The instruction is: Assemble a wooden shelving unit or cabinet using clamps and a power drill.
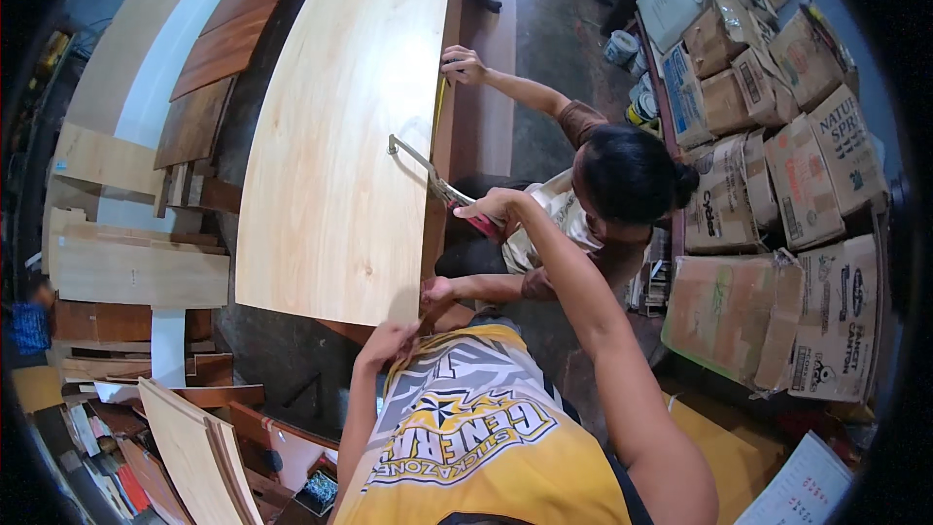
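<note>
A long, pale wood-grain board point(335, 175) lies in front of me. At its near right corner is my left hand point(391, 342), its fingers bent and closed on the edge. My right hand point(501, 202) grips a metal clamp point(416, 157) with red on its handle. The clamp's long jaw reaches over the board's right edge, its pad at the top face. A co-worker point(622, 180) crouches at the right side. One co-worker's hand point(465, 66) is farther up that edge, the other point(437, 292) close to my left hand. A yellow tape measure point(439, 107) runs along the edge.
Cardboard boxes point(724, 204) are stacked along the right. Boards and panels point(141, 267) lie in piles on the left, with offcuts point(194, 447) at lower left. Buckets point(622, 47) stand on the dark floor point(559, 34). Another person's foot point(486, 0) shows at the far end.
</note>
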Demonstrator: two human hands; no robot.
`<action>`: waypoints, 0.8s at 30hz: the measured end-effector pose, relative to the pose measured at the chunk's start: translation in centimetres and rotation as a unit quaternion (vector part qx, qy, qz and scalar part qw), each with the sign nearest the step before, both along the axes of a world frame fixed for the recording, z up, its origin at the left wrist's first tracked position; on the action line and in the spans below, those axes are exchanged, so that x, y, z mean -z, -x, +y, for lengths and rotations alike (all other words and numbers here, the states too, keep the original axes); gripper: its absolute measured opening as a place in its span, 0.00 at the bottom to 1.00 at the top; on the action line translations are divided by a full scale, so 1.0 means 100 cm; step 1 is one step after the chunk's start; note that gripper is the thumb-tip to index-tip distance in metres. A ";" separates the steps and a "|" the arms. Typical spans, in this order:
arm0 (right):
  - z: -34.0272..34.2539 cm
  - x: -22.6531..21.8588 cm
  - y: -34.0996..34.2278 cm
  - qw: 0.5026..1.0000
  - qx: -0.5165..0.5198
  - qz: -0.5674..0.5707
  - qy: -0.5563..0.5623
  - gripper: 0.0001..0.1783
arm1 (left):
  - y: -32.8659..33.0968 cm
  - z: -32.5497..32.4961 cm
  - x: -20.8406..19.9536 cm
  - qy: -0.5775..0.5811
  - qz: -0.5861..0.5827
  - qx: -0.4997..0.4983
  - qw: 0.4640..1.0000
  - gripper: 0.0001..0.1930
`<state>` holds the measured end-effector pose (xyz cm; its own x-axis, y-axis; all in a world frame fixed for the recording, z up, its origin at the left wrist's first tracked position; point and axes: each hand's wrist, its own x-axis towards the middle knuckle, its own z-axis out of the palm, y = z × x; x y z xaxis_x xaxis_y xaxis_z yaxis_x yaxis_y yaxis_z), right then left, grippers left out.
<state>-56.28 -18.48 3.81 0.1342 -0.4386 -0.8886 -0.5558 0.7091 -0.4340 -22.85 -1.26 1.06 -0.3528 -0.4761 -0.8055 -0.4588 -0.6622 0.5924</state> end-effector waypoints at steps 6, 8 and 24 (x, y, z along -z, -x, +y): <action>0.004 -0.001 -0.006 0.997 0.014 -0.069 -0.010 0.35 | 0.111 -0.093 -0.015 0.035 0.121 -0.180 0.975 0.29; 0.010 0.047 0.029 0.978 -0.092 -0.148 0.117 0.29 | 0.168 -0.108 -0.003 0.008 0.104 -0.194 0.975 0.35; 0.002 0.034 0.002 0.995 0.010 -0.093 -0.036 0.22 | 0.185 -0.140 -0.008 -0.011 0.102 -0.311 0.945 0.23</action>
